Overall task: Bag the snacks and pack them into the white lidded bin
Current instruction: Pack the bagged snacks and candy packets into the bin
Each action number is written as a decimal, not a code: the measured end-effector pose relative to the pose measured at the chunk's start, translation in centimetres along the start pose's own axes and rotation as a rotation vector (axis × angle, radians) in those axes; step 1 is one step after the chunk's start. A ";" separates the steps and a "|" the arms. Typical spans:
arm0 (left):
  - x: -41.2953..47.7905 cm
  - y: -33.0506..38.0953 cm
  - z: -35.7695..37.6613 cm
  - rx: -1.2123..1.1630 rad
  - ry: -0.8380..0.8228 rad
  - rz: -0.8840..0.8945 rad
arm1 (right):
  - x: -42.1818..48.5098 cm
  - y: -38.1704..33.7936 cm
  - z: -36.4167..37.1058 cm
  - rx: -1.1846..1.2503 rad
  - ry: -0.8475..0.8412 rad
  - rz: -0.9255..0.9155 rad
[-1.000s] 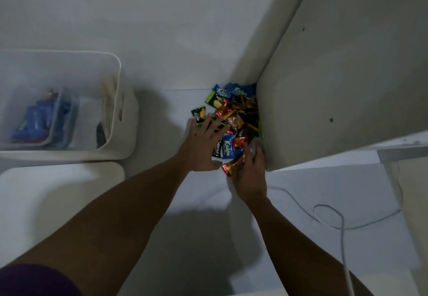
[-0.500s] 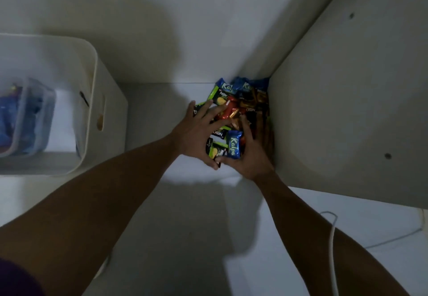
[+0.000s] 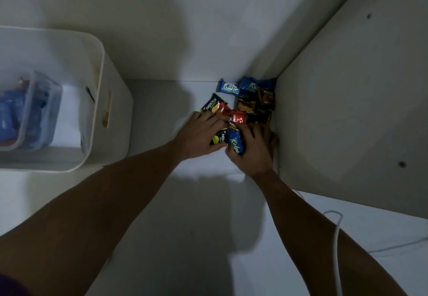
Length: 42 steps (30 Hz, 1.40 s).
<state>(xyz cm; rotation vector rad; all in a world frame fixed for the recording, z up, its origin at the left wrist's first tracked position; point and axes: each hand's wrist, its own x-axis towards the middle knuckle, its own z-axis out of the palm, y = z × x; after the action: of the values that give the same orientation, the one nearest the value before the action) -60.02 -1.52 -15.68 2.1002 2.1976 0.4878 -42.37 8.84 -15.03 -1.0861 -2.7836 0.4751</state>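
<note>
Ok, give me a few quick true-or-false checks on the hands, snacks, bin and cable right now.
1. The left hand and right hand are both on the snacks. True.
2. The bin has its lid on. False: it is open, with a clear tub showing inside.
3. The snacks lie in the corner against the panel. True.
4. The cable runs across the snacks. False: it lies apart, near the right forearm.
5. The bin stands right of the snacks. False: it is to their left.
</note>
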 end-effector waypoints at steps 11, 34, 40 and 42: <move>0.2 4.8 -0.5 -0.338 0.215 -0.345 | -0.1 0.6 -0.8 0.412 0.017 0.062; -1.9 11.1 -13.7 -0.728 0.590 -0.843 | -1.1 -5.9 -13.4 0.720 0.320 0.264; -6.7 10.1 -23.7 -0.588 0.888 -0.833 | 0.2 -17.0 -17.6 0.877 0.252 0.129; -9.5 8.6 -26.3 -0.518 0.984 -0.867 | -0.4 -21.8 -17.9 0.945 0.159 0.083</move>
<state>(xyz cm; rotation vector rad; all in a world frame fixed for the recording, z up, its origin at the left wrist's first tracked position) -58.01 -15.50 9.96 0.5142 2.6096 1.9337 -52.12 -2.18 9.09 -0.9124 -1.9433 1.4257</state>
